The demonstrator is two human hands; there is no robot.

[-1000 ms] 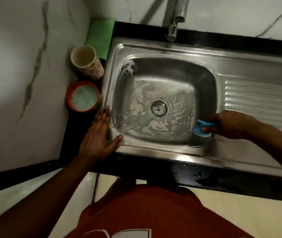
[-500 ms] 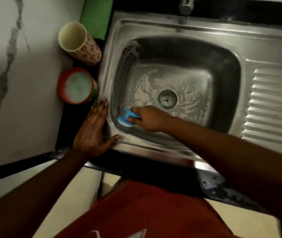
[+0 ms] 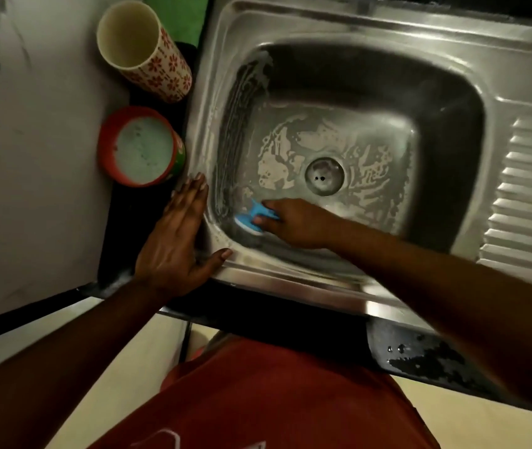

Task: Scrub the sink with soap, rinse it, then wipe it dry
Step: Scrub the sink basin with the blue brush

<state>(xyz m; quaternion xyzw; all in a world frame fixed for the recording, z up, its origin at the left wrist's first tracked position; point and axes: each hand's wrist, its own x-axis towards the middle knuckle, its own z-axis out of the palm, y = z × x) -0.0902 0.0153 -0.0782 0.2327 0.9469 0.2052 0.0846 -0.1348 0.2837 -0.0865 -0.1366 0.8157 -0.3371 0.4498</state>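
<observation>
The steel sink fills the upper middle, its floor streaked with soap foam around the drain. My right hand grips a blue-handled scrubber pressed against the basin's near left corner. My left hand lies flat with straight fingers on the sink's front left rim, thumb spread along the front edge. A red tub of pale green soap stands on the counter just left of the sink.
A tall cream cup with red flowers stands behind the soap tub, next to a green cloth. The ribbed drainboard is at the right. A marble wall rises on the left. Water drops lie on the dark counter edge.
My right hand swept the scrubber from the basin's near right corner across to the near left corner and stays there. My left hand kept its place on the rim. The view moved closer.
</observation>
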